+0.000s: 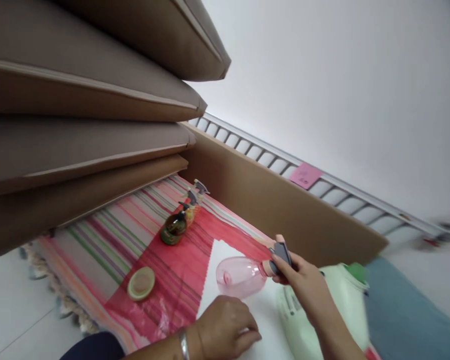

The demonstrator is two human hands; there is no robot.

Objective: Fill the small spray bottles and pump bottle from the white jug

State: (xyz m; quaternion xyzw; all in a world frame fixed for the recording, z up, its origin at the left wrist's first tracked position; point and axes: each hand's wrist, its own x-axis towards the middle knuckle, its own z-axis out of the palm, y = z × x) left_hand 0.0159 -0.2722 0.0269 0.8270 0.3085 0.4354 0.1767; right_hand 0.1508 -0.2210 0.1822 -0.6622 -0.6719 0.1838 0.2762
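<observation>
My right hand (290,267) is wrapped round the grey spray head (281,256) of a clear pink bottle (240,276). The bottle lies tilted on its side above a white sheet (217,257), its base toward the left. Below the bottle, my left hand (228,325) has its fingers curled, with a silver bangle at the wrist; whatever is between its fingers, if anything, is hidden. A large pale green container (345,300) with a green cap stands beside my right forearm.
A green pump bottle (173,228) and spray bottles (199,192) stand on the striped cloth (108,240), with a round lid (141,283) nearer. Stacked cushions (78,140) overhang the left. Behind are a brown board (285,200) and a pink note (305,175).
</observation>
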